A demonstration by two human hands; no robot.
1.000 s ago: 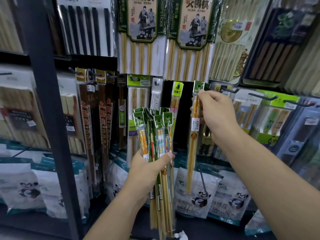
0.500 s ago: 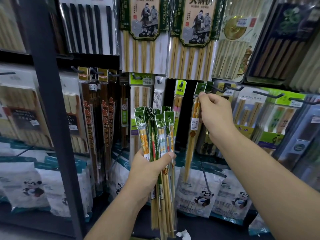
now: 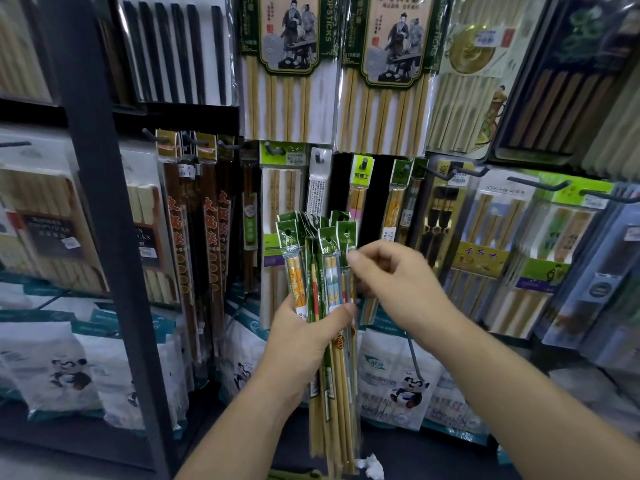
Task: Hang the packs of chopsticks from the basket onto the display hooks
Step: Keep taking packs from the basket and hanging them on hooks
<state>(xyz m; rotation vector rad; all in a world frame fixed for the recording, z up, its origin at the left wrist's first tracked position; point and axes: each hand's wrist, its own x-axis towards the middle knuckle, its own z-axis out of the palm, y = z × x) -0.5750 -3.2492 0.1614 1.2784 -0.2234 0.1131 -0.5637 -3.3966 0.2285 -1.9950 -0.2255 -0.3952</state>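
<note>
My left hand (image 3: 304, 336) grips a bundle of chopstick packs (image 3: 320, 268) with green header cards, held upright in front of the display. My right hand (image 3: 391, 282) is at the bundle's right edge, its fingers curled and its fingertips pinching the top of the rightmost pack (image 3: 348, 244). One pack with a green header (image 3: 396, 199) hangs on a display hook (image 3: 403, 168) just above and behind my right hand. The basket is out of view.
Several other chopstick packs hang on hooks all around: dark red ones (image 3: 207, 216) at the left, large bamboo sets (image 3: 391, 81) above, boxed sets (image 3: 498, 244) at the right. A dark shelf post (image 3: 100, 188) stands on the left. Panda-printed bags (image 3: 398, 386) fill the lower row.
My right hand let go of the pack it held up at the hook, leaving it hanging there, and came down and left to the top of the bundle in my left hand.
</note>
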